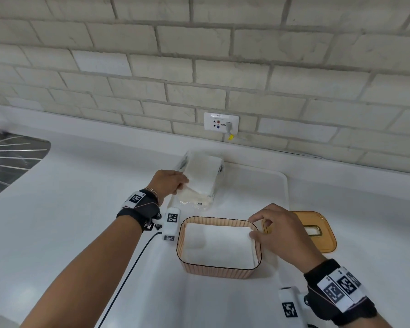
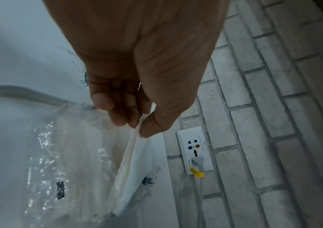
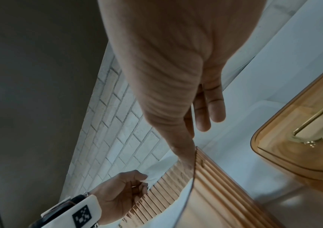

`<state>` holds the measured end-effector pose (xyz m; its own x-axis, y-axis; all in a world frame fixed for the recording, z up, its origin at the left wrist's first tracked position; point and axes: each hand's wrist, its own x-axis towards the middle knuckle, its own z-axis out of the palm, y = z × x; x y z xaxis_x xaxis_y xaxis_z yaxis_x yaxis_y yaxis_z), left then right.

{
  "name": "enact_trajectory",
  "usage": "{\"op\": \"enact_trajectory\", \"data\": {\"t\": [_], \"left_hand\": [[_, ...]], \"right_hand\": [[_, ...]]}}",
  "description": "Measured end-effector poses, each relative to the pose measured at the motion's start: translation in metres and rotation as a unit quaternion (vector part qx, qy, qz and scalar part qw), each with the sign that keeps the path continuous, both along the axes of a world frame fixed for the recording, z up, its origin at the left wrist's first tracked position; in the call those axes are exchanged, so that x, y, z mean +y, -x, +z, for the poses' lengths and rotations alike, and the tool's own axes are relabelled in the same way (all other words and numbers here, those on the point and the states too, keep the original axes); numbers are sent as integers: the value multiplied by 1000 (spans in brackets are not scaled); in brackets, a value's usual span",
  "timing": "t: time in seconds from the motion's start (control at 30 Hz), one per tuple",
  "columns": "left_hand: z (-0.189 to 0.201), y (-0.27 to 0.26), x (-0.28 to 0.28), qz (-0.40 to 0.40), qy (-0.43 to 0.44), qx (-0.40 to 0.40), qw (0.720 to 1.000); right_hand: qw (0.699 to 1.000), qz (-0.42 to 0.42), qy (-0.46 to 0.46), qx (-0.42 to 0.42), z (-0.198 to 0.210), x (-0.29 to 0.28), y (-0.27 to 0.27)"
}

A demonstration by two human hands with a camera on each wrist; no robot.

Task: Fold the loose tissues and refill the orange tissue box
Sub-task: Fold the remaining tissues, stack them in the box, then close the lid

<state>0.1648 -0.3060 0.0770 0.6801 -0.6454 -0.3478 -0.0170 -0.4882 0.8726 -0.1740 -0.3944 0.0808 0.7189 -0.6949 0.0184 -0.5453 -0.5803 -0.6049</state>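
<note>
Already we have tissues in the orange box [image 1: 219, 242], right hand [image 1: 282, 235] fingers pressing them, while left hand [image 1: 167, 182] pinches more from the pack [image 1: 200, 178]; lid [image 1: 317, 230] still off.

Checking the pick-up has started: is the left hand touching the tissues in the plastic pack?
Touching. The left wrist view shows the left hand pinching the tissues between thumb and fingertips.

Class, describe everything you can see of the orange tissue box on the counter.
The orange tissue box is a translucent, ribbed plastic tub with rounded corners and a dark rim. It stands upright and open on the white counter; its lid lies flat beside it. White tissues lie folded inside. The right hand touches its right rim.
</note>
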Motion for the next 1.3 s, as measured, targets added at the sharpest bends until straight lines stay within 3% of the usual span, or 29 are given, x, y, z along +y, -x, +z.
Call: {"op": "enact_trajectory", "data": {"t": [0.27,0.4,0.5,0.63,0.8,0.97,1.07,1.2,1.3], "left_hand": [[13,6,-2,95,131,52,985],[43,22,12,99,222,24,970],[72,42,34,56,271,18,961],[92,71,66,-13,279,33,960],[71,105,85,-18,258,72,963],[26,133,99,17,223,86,971],[7,142,108,2,198,53,979],[-5,144,115,-51,190,-50,979],[-5,139,114,-95,188,-71,975]], "right_hand": [[1000,0,6,-21,8,2,-6],[998,-5,-16,-66,18,9,-11],[987,-14,-116,-108,28,15,-17],[932,-1,-311,-185,28,24,-30],[885,66,-403,-225,26,40,-30],[929,-4,-331,-165,9,44,-18],[935,-53,-312,-161,3,47,-13],[950,7,-271,-156,3,48,-10],[948,39,-271,-162,6,49,-10]]}}
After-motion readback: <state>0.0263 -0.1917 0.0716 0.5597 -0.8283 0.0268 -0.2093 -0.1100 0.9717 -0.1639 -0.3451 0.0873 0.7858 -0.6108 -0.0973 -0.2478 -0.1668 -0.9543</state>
